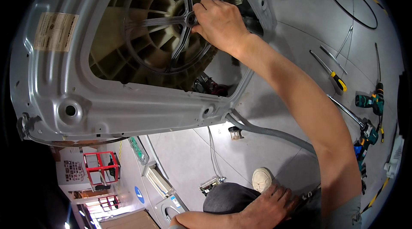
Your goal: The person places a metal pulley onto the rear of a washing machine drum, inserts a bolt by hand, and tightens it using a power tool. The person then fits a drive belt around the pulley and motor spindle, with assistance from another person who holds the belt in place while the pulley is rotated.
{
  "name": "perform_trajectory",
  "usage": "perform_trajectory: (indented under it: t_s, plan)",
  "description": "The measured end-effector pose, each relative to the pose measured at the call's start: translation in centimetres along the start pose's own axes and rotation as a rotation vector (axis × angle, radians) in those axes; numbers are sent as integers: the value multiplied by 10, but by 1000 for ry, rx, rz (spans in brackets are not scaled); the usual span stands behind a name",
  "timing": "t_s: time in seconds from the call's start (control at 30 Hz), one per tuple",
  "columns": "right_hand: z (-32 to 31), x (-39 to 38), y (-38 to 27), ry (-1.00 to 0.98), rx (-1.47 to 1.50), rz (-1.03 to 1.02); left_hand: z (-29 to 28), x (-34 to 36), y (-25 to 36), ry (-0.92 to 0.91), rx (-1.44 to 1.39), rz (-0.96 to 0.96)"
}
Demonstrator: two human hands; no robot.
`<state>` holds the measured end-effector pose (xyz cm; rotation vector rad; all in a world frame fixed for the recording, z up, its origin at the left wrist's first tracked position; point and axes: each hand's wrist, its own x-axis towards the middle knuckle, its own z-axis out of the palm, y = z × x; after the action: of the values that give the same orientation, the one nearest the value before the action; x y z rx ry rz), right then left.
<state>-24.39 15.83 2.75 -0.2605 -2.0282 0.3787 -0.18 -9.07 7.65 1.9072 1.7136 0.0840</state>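
My right hand [221, 25] grips the centre of the spoked metal pulley [186, 42] on the back of a pale plastic drum [111, 27], which sits inside an opening in a silver washing-machine housing [64, 79]. Its fingertips curl round the hub. My left hand [268, 207] lies low in the view beside my dark-clad knee [223, 199], fingers spread and slightly bent, with nothing visible in them.
On the tiled floor at right lie a black belt loop [374, 18], a yellow-handled screwdriver [339, 81], rods [332, 59] and cordless drills [365, 100]. A grey hose [274, 132] runs from the housing. A red trolley [96, 169] and appliance parts [156, 182] are lower left.
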Motion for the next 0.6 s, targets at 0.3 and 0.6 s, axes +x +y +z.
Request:
perform_trajectory:
  t_s: [0.3, 0.6]
  plan:
    - [-14, 4, -16, -248, 180, 361, 5, -5, 0, 11, 61, 0]
    - [0, 0, -28, -191, 396, 600, 5, -3, -6, -13, 6, -45]
